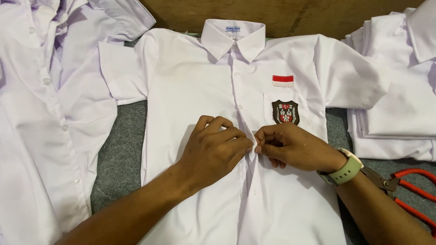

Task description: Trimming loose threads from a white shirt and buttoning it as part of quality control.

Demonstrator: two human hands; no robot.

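Pinching the button placket at mid-chest, the left hand (213, 152) and right hand (293, 147) meet fingertip to fingertip, both closed on the fabric of the white short-sleeved cotton shirt (195, 90). It lies flat, front up, on the grey felt-like surface (120, 154), collar toward the wooden board (295, 13). The right wrist wears a pale green watch (344, 170). Red-handled scissors (408, 190) lie just beside that forearm. A folded stack of white shirts (399, 113) sits to the right, an unbuttoned white shirt (41, 113) to the left.

loose shirt (41, 113); folded shirts (399, 90); red-handled scissors (408, 186).
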